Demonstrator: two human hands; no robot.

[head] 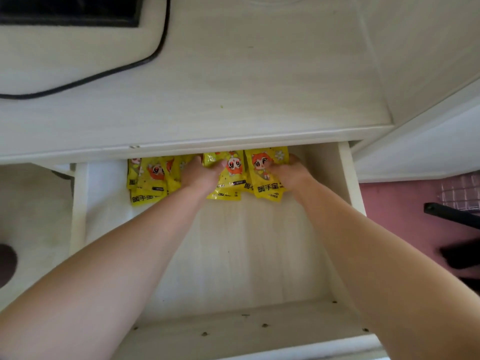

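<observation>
Yellow packets [149, 181] lie past the bare floor of the open drawer [348, 178], at its back, where the left hand [200, 176] grips the middle packet [232, 178] and the right hand [291, 175] pinches the rightmost packet [262, 175], their tops hidden under the tabletop [233, 100] edge, a dark-rimmed mat [78, 55] beyond.

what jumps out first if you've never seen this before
The bright yellow packets with cartoon faces, bunched at the back of the open drawer, catch the eye first. Both bare arms reach in from below: the left hand and right hand each grip packets there. Above lies a pale desk top.
</observation>
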